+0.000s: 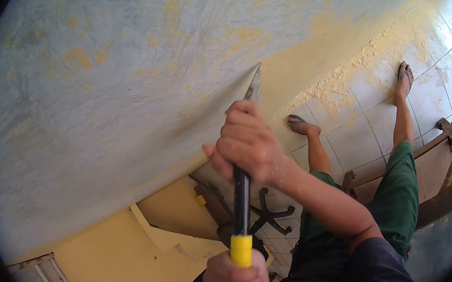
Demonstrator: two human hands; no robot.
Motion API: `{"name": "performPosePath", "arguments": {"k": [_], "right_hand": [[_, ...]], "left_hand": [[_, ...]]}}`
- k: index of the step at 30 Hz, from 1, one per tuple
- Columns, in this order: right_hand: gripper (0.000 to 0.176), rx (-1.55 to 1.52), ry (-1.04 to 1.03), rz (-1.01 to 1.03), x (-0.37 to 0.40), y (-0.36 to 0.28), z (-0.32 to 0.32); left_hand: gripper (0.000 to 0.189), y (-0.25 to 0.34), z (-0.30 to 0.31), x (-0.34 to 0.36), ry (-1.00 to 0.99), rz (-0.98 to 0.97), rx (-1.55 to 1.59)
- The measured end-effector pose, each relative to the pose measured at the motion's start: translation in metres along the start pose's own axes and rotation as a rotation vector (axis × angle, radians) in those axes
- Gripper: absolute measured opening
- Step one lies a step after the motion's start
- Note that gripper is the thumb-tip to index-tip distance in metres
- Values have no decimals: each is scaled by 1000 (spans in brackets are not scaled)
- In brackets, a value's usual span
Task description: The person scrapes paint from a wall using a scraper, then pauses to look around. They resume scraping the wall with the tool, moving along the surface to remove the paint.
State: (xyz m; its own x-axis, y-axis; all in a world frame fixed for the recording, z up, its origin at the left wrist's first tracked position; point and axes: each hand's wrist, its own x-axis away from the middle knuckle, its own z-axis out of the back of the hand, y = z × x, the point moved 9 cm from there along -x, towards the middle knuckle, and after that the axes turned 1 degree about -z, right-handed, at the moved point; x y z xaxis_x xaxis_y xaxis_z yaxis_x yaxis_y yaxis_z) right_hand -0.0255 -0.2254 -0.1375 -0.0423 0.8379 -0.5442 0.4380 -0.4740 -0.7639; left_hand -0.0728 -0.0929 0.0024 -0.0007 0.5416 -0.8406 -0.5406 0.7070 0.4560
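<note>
A scraper with a black handle (241,204), a yellow band (241,250) and a narrow metal blade (253,88) slants up across the view. Its tip meets, or nearly meets, the wall (118,106), where grey-blue coating and yellow patches show. My right hand (248,141) is wrapped around the upper part of the tool, just below the blade. Lower down, my left hand (236,281) grips the handle's end by the yellow band.
Yellowish flakes (350,77) lie along the wall's foot on the tiled floor (368,118). My sandalled feet stand there. A wooden chair (436,181) is close on the right. Beyond the handle are a wheeled chair base (269,213) and a yellow surface (113,251).
</note>
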Motion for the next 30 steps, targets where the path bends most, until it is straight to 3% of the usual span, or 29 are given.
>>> {"name": "performPosePath", "arguments": {"k": [4,9,11,14,15,20,24,26,30], "right_hand": [[34,77,-28,7,5,10,2],[33,39,-37,22,5,9,-1],[34,67,-48,13,9,12,0],[35,102,-86,-6,7,7,3],[35,56,-61,13,3,-3,1],[35,87,-53,59,6,15,7],[37,94,-43,38,7,8,8],[38,38,-39,90,2,3,5],[38,208,-102,60,7,29,12]], "left_hand": [[38,-17,9,11,-28,142,-14],[36,-5,7,13,12,-4,-12],[37,-28,11,23,60,137,108],[33,-7,19,24,209,89,47],[36,2,5,13,54,26,-8],[28,-22,0,27,48,50,103],[42,-4,7,31,105,35,-26],[28,-9,2,29,159,63,55],[25,-33,10,42,106,75,106]]}}
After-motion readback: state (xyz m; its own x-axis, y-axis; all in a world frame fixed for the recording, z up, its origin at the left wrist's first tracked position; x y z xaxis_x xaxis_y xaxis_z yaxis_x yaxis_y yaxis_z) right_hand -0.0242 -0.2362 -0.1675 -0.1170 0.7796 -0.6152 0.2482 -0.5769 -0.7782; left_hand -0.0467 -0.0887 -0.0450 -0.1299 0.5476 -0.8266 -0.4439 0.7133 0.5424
